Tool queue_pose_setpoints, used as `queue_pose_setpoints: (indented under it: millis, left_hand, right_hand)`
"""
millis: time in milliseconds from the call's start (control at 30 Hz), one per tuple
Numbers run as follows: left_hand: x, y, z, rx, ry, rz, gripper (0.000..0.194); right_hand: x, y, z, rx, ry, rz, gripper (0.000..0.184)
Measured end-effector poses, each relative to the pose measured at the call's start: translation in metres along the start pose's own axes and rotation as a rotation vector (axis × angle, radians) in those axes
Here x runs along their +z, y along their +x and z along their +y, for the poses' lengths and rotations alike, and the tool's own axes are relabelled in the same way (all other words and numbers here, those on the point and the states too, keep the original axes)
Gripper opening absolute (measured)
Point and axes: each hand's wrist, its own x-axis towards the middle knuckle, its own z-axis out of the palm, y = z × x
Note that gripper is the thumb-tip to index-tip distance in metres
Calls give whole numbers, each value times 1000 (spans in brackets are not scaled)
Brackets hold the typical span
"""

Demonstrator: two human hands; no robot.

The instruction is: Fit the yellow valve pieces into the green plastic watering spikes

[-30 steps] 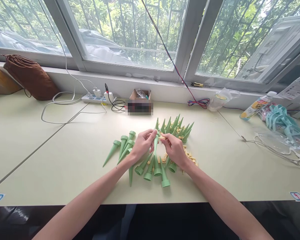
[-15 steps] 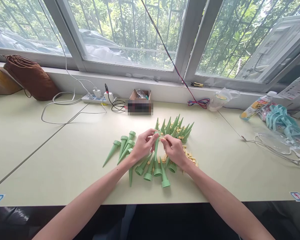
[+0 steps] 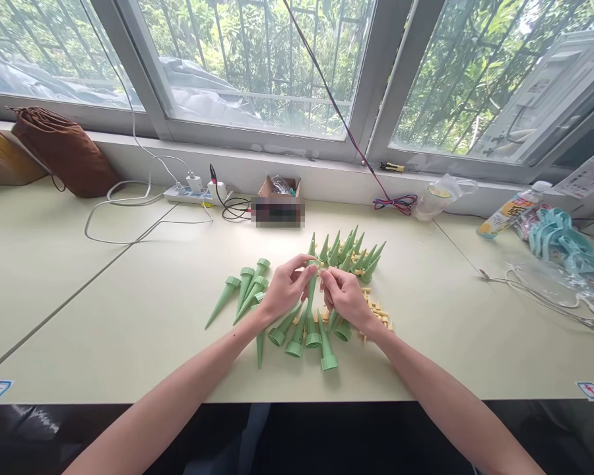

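Note:
My left hand (image 3: pixel 286 287) is closed around the capped head of a green plastic watering spike (image 3: pixel 311 295), its tip pointing down toward the table. Against that head press the pinched fingertips of my right hand (image 3: pixel 347 295); a small yellow valve shows in part there, mostly hidden by the fingers. Loose green spikes (image 3: pixel 224 301) lie left of my left hand, and several more spikes (image 3: pixel 329 360) lie below both hands. Behind my right hand stands a group of upright spikes (image 3: pixel 347 247) with yellow valves. Loose yellow valves (image 3: pixel 380 314) are scattered beside my right wrist.
At the back stand a power strip (image 3: pixel 177 192) with cables and a small cardboard box (image 3: pixel 264 187). A brown drawstring bag (image 3: pixel 66 155) is at the left. On the right lie a bottle (image 3: pixel 512 211), light-blue plastic pieces (image 3: pixel 557 237) and a white cable (image 3: pixel 529 295).
My right fingertips have closed in on the head of the held spike, and the yellow valve is now more covered. The view has shifted slightly.

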Motion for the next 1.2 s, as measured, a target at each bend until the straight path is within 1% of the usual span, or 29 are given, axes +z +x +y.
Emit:
queue_pose_setpoints:
  millis: [100,200,267,400,533,667,900,1033,1200]
  left_hand:
    - [0,0,2,-7,-31,10,32]
    - [1,1,4,-46,-89,28,32]
    - [2,2,4,-80,-144,45,32]
    - [1,5,2,-144,-265,86,34]
    - [-1,7,1,-196,-331,88,37]
    - [-1,6,2,-226,-338,70,38]
    - [3,3,6,-235,-352,39,38]
    - [2,2,8,-202,-304,25,38]
    - [0,2,9,-161,-218,28,37]
  right_hand:
    - [2,0,0,-2,10,8,44]
    - [3,1,0,-40,-43,53,43]
    - [3,1,0,-87,-110,83,40]
    - [1,1,-2,-193,-216,111,27]
    - [0,1,1,-279,-273,116,26]
    - [0,1,5,-332,-308,116,22]
    - [-1,1,7,-367,-312,128,18]
    - [-1,1,7,-391,-311,141,15]
    - [0,1,7,-389,-298,159,15]
